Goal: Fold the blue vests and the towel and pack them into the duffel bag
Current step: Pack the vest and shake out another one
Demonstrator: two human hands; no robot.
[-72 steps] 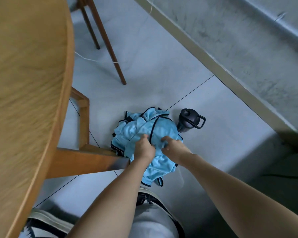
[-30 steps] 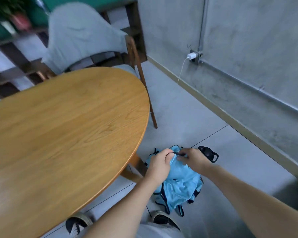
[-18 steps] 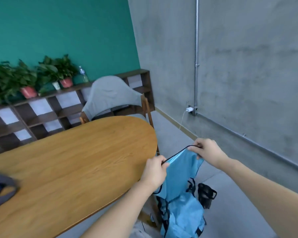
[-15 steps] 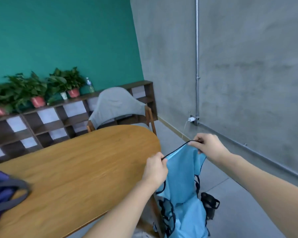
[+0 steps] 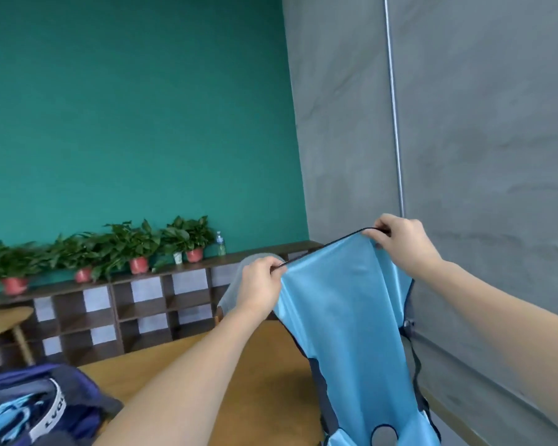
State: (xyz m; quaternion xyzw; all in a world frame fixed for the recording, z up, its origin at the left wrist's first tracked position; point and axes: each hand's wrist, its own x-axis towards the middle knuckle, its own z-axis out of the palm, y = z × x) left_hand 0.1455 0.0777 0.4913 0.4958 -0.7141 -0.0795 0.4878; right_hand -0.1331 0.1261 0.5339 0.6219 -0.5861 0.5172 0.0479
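Duffel bag [image 5: 45,403]: nearest us at lower left on the worktop [image 5: 258,375], gaping, with blue fabric inside
Left hand [image 5: 260,289]: we pinch the vest's black-trimmed top edge
Right hand [image 5: 400,241]: we pinch the same edge, higher up
Blue vest [image 5: 351,333]: hangs stretched between our hands, beside the worktop's end
Shelf [image 5: 136,310]: far wall, potted plants on top

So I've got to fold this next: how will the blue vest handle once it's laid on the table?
Probably floppy: the blue vest hangs limp from the left hand and right hand. Its sheen suggests slippery fabric that may slide on the table. Likely light, since pinches carry it.
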